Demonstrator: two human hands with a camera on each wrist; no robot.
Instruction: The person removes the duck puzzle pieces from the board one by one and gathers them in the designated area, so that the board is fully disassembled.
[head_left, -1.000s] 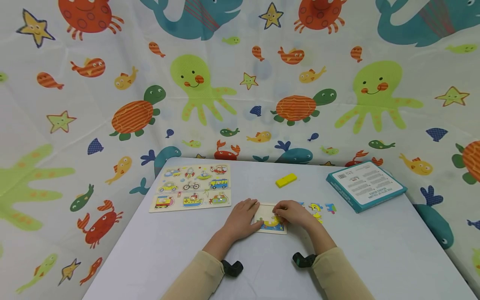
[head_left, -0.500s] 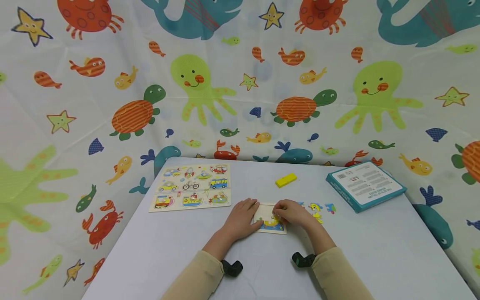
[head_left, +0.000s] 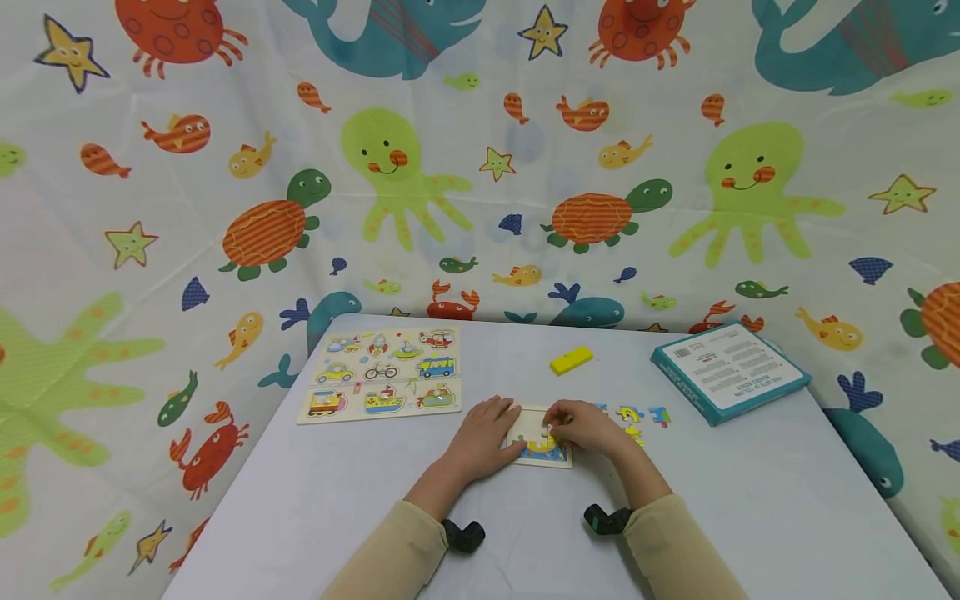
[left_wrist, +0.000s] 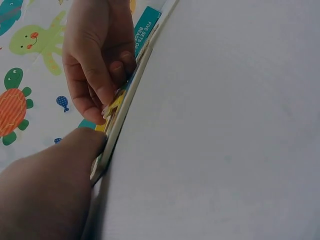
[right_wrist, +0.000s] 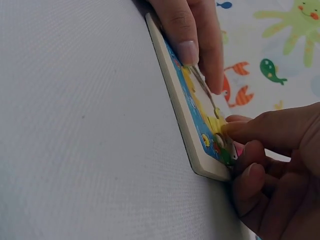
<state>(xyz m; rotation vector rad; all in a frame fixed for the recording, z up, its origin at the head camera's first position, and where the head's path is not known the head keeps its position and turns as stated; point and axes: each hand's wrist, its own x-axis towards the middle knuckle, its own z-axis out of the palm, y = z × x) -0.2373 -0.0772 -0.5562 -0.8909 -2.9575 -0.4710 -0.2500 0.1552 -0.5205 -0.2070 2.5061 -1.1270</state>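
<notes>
A small wooden jigsaw board (head_left: pixel 529 420) lies on the table, its lower part filled with blue and yellow picture pieces and its upper part bare wood. My left hand (head_left: pixel 486 439) rests at its left side, fingers extended and thumb (right_wrist: pixel 188 52) on the board's surface. At the right side, my right hand (head_left: pixel 583 425) pinches a yellow puzzle piece (right_wrist: pixel 216 122) between thumb and fingertips, right over the board. The fingers partly hide this piece. Several loose puzzle pieces (head_left: pixel 632 413) lie just right of the right hand, some of them partly behind it.
A larger vehicle puzzle board (head_left: pixel 381 372) lies at the back left. Behind the small board is a yellow block (head_left: pixel 572 361). A teal box (head_left: pixel 731 372) sits at the back right, near a hanging sea-animal cloth (head_left: pixel 480 192).
My right fingertips shift very slightly over the board with the puzzle piece. My left hand stays in place.
</notes>
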